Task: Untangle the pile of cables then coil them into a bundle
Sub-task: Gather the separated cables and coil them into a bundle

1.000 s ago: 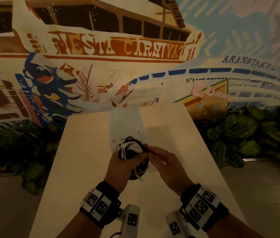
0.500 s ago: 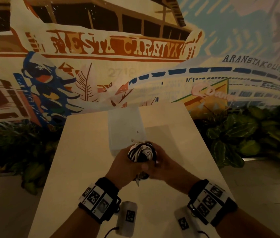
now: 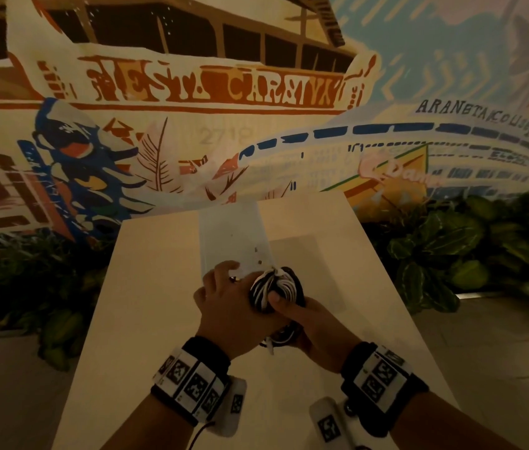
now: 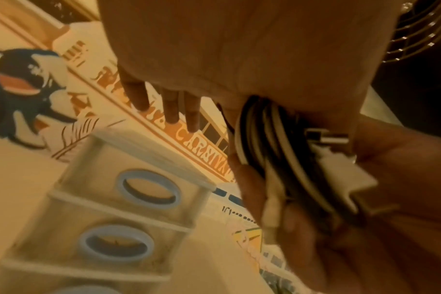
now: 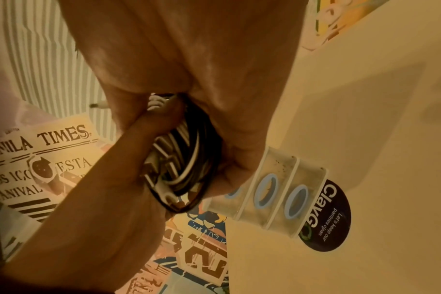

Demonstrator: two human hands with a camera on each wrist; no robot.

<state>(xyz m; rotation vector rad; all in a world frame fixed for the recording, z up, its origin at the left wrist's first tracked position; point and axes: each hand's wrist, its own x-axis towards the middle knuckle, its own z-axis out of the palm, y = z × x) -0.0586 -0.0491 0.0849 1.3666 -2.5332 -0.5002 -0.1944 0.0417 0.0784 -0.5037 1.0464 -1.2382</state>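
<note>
A coiled bundle of black and white cables (image 3: pixel 273 285) hangs over the middle of the white table (image 3: pixel 159 287). My right hand (image 3: pixel 312 323) grips it from the right, thumb laid on top and fingers curled under it. My left hand (image 3: pixel 224 297) lies against the bundle's left side with its fingers stretched out straight toward the drawer unit. In the left wrist view the cables (image 4: pixel 264 139) and white plugs sit between my left palm (image 4: pixel 239 49) and the right hand's fingers (image 4: pixel 365 218). The right wrist view shows the bundle (image 5: pixel 186 159) inside the right hand (image 5: pixel 202 59).
A translucent drawer unit (image 3: pixel 234 235) with blue ring handles (image 4: pixel 146 189) stands just beyond the hands. A round black sticker (image 5: pixel 327 214) lies on the table near it. Leafy plants (image 3: pixel 435 248) flank the narrow table on both sides, and a painted mural wall stands behind.
Both hands clasped the bundle half a second ago. Now the left hand's fingers have straightened off it, and the bundle sits further right in the right hand.
</note>
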